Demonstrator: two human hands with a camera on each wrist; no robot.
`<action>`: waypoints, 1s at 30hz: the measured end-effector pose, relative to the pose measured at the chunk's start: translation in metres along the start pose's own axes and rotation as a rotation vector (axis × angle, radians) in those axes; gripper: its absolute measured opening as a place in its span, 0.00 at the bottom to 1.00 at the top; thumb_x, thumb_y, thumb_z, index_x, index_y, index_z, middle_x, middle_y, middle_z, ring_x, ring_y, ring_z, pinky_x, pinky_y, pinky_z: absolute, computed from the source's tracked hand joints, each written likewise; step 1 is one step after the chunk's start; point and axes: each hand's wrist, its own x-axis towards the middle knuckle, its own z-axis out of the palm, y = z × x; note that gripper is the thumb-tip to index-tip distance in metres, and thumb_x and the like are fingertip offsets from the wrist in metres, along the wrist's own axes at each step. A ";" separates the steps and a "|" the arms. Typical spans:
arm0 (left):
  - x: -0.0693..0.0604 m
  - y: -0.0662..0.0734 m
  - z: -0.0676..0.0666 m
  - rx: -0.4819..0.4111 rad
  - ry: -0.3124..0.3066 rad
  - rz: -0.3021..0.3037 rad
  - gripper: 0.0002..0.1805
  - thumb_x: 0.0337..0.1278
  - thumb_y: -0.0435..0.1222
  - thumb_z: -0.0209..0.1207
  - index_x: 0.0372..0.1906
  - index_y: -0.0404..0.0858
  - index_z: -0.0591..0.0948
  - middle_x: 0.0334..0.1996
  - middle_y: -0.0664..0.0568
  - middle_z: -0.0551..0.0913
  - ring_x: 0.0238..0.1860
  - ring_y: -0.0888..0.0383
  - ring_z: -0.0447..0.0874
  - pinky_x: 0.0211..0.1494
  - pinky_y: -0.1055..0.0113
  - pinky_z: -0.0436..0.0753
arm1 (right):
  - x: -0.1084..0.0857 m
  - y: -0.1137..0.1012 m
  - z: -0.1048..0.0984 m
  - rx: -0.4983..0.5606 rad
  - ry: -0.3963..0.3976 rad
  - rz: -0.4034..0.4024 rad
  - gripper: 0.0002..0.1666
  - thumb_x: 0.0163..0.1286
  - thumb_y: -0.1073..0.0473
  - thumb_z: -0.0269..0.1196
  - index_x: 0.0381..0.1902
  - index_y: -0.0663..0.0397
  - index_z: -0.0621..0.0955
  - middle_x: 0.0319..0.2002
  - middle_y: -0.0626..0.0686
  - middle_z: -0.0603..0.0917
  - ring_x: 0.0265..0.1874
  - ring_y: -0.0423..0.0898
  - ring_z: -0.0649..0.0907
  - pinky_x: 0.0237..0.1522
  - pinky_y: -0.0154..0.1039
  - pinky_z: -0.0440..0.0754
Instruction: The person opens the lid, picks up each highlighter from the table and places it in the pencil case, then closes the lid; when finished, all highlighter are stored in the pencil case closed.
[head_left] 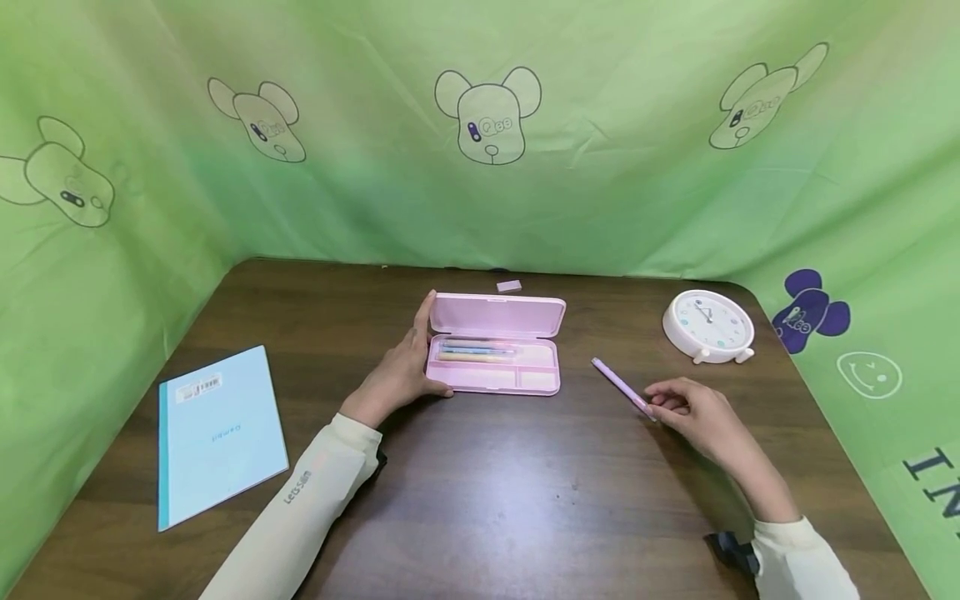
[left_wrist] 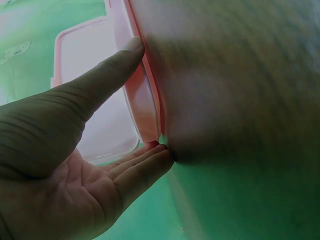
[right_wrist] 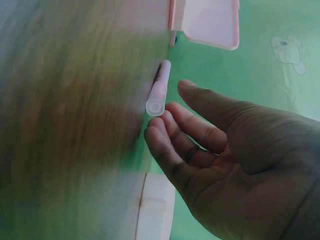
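A pink pencil case (head_left: 493,390) stands with its lid (head_left: 497,315) raised; several pens (head_left: 474,350) lie in its long compartment. My left hand (head_left: 397,367) is at the case's left end, thumb on the front edge. Its other fingers (left_wrist: 142,172) reach nearly straight along the end, as the left wrist view shows. A pink-purple pen (head_left: 621,387) lies on the table right of the case. My right hand (head_left: 696,412) is at the pen's near end, fingers bent. In the right wrist view its thumb (right_wrist: 207,100) stands apart from the pen.
A white round clock (head_left: 708,325) lies at the back right. Behind the case is a small pink block (head_left: 508,286). A light-blue notebook (head_left: 225,433) lies at the left on the brown table (head_left: 487,492). Green printed cloth (head_left: 375,192) hangs around the back and sides.
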 end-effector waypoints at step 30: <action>0.001 -0.004 0.002 0.002 0.009 -0.008 0.85 0.49 0.36 0.86 0.86 0.57 0.24 0.83 0.27 0.55 0.66 0.26 0.78 0.66 0.32 0.78 | 0.052 -0.031 0.035 0.018 0.118 -0.249 0.08 0.68 0.73 0.74 0.42 0.58 0.91 0.35 0.48 0.85 0.34 0.37 0.81 0.37 0.30 0.80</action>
